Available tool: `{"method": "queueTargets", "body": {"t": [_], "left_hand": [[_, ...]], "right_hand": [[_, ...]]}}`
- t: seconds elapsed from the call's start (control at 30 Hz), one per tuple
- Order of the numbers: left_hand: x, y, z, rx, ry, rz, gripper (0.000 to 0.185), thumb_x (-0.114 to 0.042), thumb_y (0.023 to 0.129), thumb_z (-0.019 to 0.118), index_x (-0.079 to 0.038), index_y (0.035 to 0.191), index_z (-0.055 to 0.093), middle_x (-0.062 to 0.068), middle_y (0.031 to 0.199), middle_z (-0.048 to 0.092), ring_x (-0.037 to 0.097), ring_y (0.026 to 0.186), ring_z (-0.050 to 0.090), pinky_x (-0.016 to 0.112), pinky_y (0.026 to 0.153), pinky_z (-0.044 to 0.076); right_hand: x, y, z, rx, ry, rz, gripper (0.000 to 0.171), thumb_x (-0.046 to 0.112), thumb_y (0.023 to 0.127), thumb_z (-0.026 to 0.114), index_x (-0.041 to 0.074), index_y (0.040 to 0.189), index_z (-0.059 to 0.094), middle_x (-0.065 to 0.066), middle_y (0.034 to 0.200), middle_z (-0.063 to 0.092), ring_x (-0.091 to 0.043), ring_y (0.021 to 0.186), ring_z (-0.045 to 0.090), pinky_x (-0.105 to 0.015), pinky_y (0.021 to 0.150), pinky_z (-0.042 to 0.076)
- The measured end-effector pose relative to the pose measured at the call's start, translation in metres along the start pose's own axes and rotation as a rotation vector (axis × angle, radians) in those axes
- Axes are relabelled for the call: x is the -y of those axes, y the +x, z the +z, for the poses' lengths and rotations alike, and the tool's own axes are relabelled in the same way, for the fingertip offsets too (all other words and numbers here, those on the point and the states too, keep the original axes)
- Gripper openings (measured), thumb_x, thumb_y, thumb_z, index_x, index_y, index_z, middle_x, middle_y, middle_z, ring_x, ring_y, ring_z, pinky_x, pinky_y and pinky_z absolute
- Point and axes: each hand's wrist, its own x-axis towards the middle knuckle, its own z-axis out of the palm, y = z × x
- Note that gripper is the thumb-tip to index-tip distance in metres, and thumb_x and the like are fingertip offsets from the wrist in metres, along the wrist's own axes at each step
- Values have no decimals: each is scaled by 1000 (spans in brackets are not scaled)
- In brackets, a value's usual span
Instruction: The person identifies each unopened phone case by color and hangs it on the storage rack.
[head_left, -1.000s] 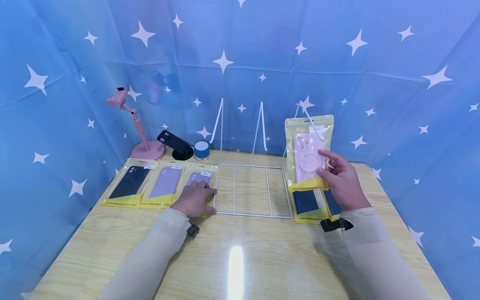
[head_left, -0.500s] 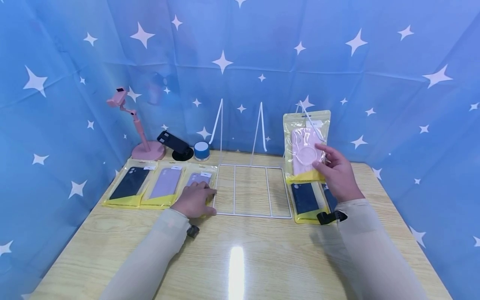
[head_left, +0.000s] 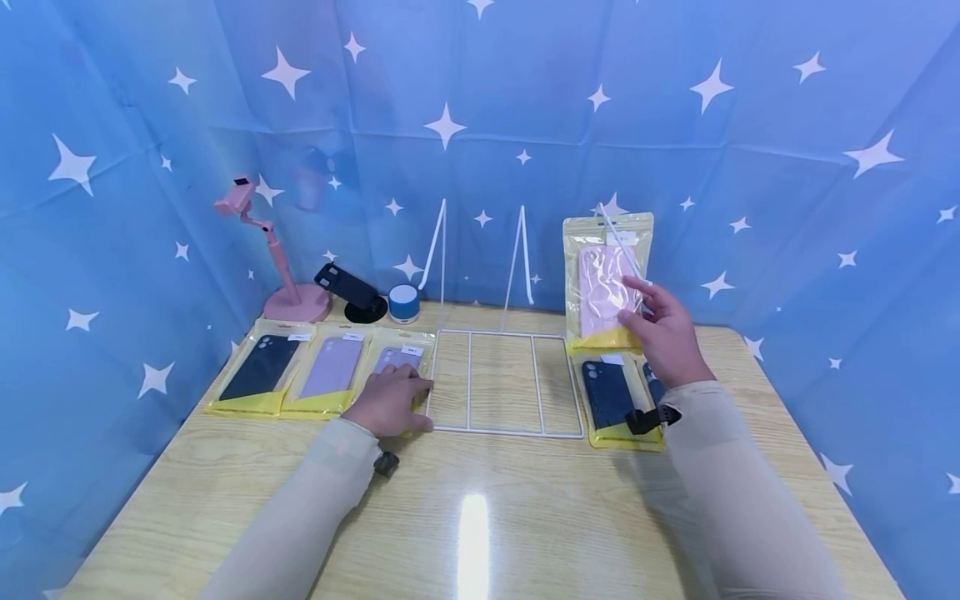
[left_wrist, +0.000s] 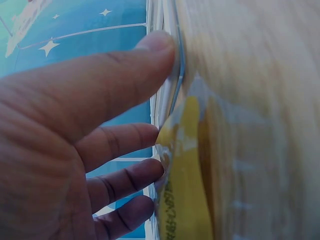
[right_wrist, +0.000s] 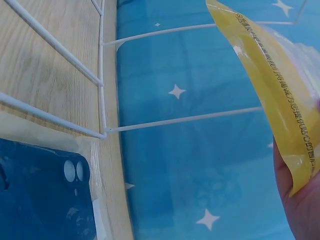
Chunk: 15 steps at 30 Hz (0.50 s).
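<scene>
My right hand pinches a clear, yellow-bottomed bag holding a pink phone case, upright at the right side of the white wire rack. The rack's right hook runs in front of the bag; whether it passes through the hole is too small to tell. Low on the left, my left hand rests with loose fingers at the rack's left edge, over a bagged purple phone case. In the left wrist view, the thumb lies against the rack wire and the fingertips touch the bag's yellow end.
A bagged black case and a bagged lilac case lie at left. Bagged dark cases lie at right. Behind stand a pink phone stand, a black phone holder and a blue speaker. The rack has two more hooks.
My right hand has moved up and left with the bagged pink case, uncovering more of the dark case below. The left hand has stayed in place.
</scene>
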Motion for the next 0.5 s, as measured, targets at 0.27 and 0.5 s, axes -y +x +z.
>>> {"method": "queueTargets", "body": {"t": [0.27,0.5], "left_hand": [[0,0,0,0,1,-6,74,-48,82,89,-22,147,65,4,136,60,24,118,50,48,108,42],[0,0,-1,1,-9,-4,74,-48,82,89,-22,147,64,4,136,60,24,118,50,48,108,42]], "right_hand": [[-1,9,3,1,5,-6,53,25,106,65,38,156,51,-9,154,46,-21,116,57,-17,87,57],[-1,16,5,9,-14,-33,54,23,106,64,35,157,51,-11,166,39,-21,126,54,-12,89,52]]}}
